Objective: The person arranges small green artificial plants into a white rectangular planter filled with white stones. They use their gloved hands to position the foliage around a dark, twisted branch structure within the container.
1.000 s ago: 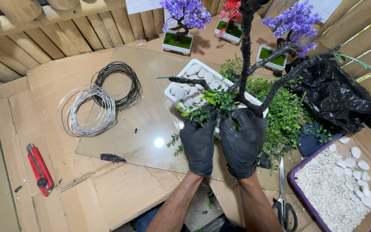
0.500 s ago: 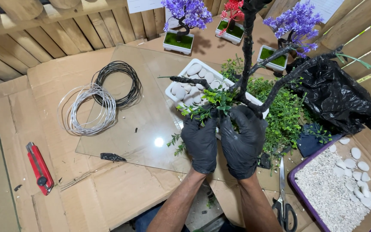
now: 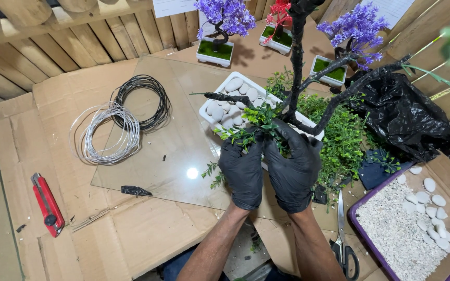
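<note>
Where cardboard (image 3: 147, 234) covers the bench, a glass sheet (image 3: 183, 140) lies.

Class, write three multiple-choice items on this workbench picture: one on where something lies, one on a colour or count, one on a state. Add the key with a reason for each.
1. Where does the red utility knife lie?
A. on the glass sheet
B. on the cardboard, far left of the hands
C. in the gravel tray

2. How many wire coils lie by the glass sheet?
A. one
B. two
C. four

3. What state are the scissors in?
A. lying untouched beside the right forearm
B. held in the right hand
C. cutting a green sprig

Key:
1 B, the knife rests on bare cardboard, off the glass.
2 B, one black coil and one silver coil overlap.
3 A, both the left hand and right hand, in black gloves, are at the green sprigs on the black tree trunk.
</note>
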